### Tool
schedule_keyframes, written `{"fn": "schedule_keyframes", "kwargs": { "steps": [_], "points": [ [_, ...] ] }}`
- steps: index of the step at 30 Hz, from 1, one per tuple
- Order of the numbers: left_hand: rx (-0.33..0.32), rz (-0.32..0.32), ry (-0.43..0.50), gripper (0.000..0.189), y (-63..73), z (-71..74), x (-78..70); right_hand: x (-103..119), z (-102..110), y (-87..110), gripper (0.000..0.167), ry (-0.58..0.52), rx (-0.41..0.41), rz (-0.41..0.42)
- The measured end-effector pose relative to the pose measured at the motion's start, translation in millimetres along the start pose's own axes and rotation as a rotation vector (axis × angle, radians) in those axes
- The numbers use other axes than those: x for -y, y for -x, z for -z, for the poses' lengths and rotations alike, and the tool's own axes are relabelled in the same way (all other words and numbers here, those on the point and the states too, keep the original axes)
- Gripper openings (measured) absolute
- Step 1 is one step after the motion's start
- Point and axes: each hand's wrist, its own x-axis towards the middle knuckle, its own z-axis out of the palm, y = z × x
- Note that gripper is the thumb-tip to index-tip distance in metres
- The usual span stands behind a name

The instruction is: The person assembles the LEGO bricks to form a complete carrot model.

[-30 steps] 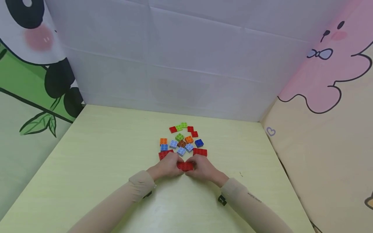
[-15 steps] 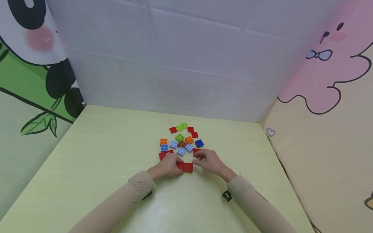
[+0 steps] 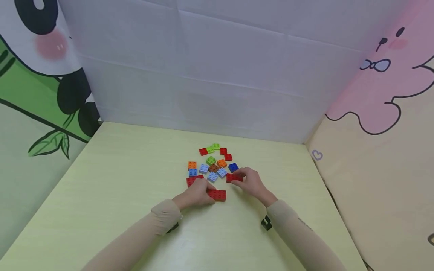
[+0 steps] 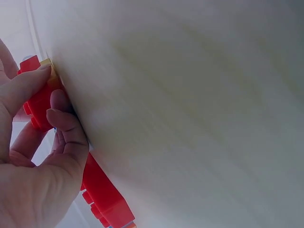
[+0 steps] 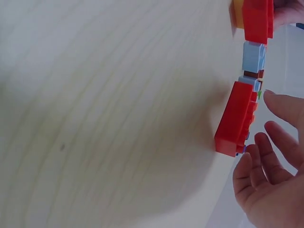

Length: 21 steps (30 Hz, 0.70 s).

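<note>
My left hand grips the left end of a red toy building brick at the front of the group. In the left wrist view, a yellow-orange piece shows beneath that brick, between thumb and fingers. To the right, another long red brick lies on the table; my right hand hovers around its right end. Seen from the right wrist, those fingers are loosely spread near the studs and appear not to touch the brick. A third red brick sits behind my left hand, which partly hides it.
Behind the hands lie light blue bricks, a brown brick, orange and green ones, and a dark blue brick. Farther back are small red and lime bricks. A pale wall bounds the table.
My right hand has let go of the front red brick and moved right and back to the other long red brick. The left hand keeps its grip in place.
</note>
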Motion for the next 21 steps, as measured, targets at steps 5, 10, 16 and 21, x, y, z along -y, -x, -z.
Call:
{"fn": "schedule_keyframes", "kwargs": {
  "steps": [5, 10, 16, 21],
  "points": [
    [0.008, 0.006, -0.003, 0.041, 0.7, 1.3, -1.6, -4.4, -1.3, -4.5, 0.036, -0.011, -0.029, -0.062],
    [0.016, 0.001, -0.009, 0.043, 1.0, 1.3, -0.9, -10.2, -5.7, -8.1, 0.041, -0.002, -0.028, -0.117],
    [0.019, 0.008, 0.008, 0.043, 0.6, 0.2, 0.4, -13.8, -10.8, -11.0, 0.049, -0.023, -0.012, -0.114],
    [0.013, 0.005, 0.014, 0.043, 1.0, 0.3, 0.2, -16.7, -14.0, -11.7, 0.048, 0.007, 0.016, -0.097]
  ]
}}
